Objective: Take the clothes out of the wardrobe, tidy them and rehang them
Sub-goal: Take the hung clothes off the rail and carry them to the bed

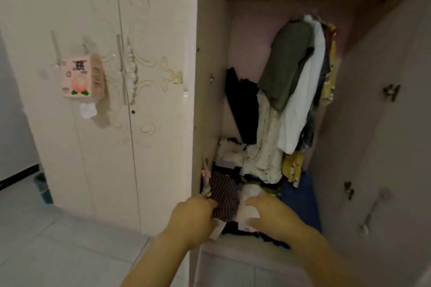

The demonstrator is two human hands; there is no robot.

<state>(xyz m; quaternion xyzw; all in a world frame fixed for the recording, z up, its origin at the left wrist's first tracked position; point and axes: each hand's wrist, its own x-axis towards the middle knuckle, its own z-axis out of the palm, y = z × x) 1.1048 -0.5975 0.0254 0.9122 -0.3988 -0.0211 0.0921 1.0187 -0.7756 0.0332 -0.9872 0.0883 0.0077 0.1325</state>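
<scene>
The open wardrobe (210, 58) holds hanging clothes: an olive shirt (288, 63), a white garment (303, 105), and yellow floral pieces (330, 72). A messy pile of clothes (256, 161) fills the bottom. My left hand (193, 216) reaches into the front of the pile and its fingers curl on a dark striped garment (225, 193). My right hand (270, 214) lies on a pale pink garment (250, 212) beside it, fingers bent over the cloth. A blue garment (300, 198) lies to the right.
Closed cream wardrobe doors (93, 123) stand to the left, with a pink tissue box (81, 77) hung on a handle. The open door (377, 123) with hinges is at the right. A green bin (43, 186) sits on the pale tiled floor (58, 251).
</scene>
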